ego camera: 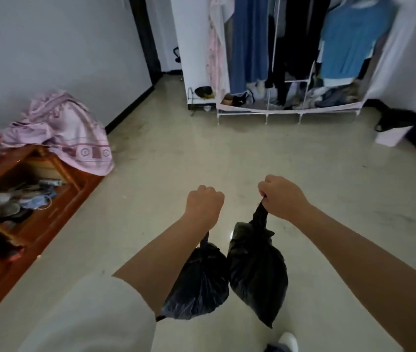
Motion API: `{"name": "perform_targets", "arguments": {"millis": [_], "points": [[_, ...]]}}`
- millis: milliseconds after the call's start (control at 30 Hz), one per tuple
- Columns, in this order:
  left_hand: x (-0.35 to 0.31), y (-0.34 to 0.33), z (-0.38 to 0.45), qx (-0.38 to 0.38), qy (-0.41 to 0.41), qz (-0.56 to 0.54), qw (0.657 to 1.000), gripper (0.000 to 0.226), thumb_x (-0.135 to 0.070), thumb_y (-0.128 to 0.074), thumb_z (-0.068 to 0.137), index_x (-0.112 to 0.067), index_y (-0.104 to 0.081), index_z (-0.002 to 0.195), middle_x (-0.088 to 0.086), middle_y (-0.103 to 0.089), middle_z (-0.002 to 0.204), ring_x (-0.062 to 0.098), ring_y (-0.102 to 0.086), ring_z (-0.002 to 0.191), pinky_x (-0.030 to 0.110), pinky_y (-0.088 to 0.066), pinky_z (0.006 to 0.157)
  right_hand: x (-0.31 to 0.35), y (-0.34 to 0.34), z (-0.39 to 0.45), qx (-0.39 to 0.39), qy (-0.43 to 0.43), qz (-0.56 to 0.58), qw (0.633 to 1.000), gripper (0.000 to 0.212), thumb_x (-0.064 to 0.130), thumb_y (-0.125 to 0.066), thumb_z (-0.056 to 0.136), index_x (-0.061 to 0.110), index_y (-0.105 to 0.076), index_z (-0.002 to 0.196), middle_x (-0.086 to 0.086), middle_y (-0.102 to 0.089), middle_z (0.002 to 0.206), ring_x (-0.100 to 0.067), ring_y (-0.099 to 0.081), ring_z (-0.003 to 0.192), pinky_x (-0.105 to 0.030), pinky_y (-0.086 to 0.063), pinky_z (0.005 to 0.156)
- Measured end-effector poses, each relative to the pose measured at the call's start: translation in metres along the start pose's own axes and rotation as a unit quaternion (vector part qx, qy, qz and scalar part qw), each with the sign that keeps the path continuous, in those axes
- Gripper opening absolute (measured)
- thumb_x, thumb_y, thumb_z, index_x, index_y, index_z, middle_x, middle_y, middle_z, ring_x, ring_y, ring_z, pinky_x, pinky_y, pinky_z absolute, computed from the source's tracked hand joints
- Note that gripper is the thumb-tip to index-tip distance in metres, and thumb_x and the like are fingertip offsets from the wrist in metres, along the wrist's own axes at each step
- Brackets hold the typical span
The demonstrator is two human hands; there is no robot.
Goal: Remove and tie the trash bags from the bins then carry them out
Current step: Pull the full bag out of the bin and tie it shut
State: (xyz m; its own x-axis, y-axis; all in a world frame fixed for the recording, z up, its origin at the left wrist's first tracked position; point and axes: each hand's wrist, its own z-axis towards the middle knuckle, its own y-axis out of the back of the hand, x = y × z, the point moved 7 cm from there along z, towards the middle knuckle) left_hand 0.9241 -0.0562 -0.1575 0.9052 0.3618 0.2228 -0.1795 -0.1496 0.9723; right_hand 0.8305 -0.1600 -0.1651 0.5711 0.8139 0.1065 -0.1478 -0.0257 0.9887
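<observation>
A thin twisted neck could be pulled through the fist or torn if the bags are swung or knocked against each other, since they hang touching. The left trash bag (pixel 199 283) is held by its neck in the clenched left hand (pixel 204 202), the right trash bag (pixel 257 270) in the fisted right hand (pixel 283 196), both forearms extended forward above the floor (pixel 201 153).
</observation>
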Motion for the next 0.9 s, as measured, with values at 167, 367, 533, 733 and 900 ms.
{"name": "perform_targets", "arguments": {"millis": [167, 367, 533, 733, 900], "points": [[-0.049, 0.033, 0.18, -0.008, -0.001, 0.005, 1.0, 0.03, 0.008, -0.045, 0.085, -0.004, -0.054, 0.111, 0.011, -0.056, 0.115, 0.026, -0.051, 0.11, 0.027, -0.032, 0.071, -0.133, 0.016, 0.115, -0.032, 0.0, 0.011, 0.999, 0.013, -0.004, -0.043, 0.079, 0.009, -0.045, 0.076, -0.006, -0.039, 0.083, -0.021, -0.037, 0.074, -0.021, -0.019, 0.045], [-0.108, 0.067, 0.375, -0.024, -0.017, 0.001, 1.0, 0.029, 0.009, -0.044, 0.085, -0.003, -0.055, 0.109, 0.012, -0.057, 0.104, 0.026, -0.051, 0.1, 0.027, -0.033, 0.069, -0.294, 0.034, 0.233, -0.056, -0.042, -0.002, 0.998, 0.017, -0.004, -0.043, 0.08, -0.003, -0.057, 0.091, -0.01, -0.041, 0.084, -0.026, -0.043, 0.078, -0.026, -0.024, 0.048], [-0.168, 0.078, 0.535, -0.033, -0.045, -0.013, 0.998, 0.029, 0.01, -0.045, 0.084, -0.002, -0.054, 0.108, 0.012, -0.058, 0.111, 0.027, -0.052, 0.106, 0.027, -0.033, 0.069, -0.437, 0.03, 0.321, -0.069, -0.085, -0.002, 0.994, 0.018, -0.005, -0.043, 0.081, -0.005, -0.058, 0.091, -0.02, -0.054, 0.096, -0.031, -0.05, 0.085, -0.028, -0.031, 0.06], [-0.257, 0.093, 0.746, -0.009, -0.103, -0.023, 0.994, 0.027, 0.009, -0.046, 0.085, -0.003, -0.056, 0.107, 0.012, -0.058, 0.107, 0.027, -0.053, 0.102, 0.028, -0.036, 0.069, -0.629, 0.015, 0.433, -0.007, -0.143, -0.009, 0.99, 0.012, -0.006, -0.045, 0.079, -0.002, -0.056, 0.082, -0.01, -0.038, 0.083, -0.024, -0.041, 0.074, -0.027, -0.025, 0.051], [-0.323, 0.114, 0.895, 0.018, -0.134, -0.022, 0.991, 0.026, 0.008, -0.047, 0.085, -0.002, -0.056, 0.108, 0.013, -0.052, 0.094, 0.026, -0.048, 0.09, 0.028, -0.034, 0.069, -0.769, 0.018, 0.518, 0.017, -0.177, 0.016, 0.984, 0.012, -0.004, -0.046, 0.08, 0.003, -0.055, 0.078, -0.009, -0.038, 0.083, -0.022, -0.039, 0.074, -0.027, -0.026, 0.051]]}}
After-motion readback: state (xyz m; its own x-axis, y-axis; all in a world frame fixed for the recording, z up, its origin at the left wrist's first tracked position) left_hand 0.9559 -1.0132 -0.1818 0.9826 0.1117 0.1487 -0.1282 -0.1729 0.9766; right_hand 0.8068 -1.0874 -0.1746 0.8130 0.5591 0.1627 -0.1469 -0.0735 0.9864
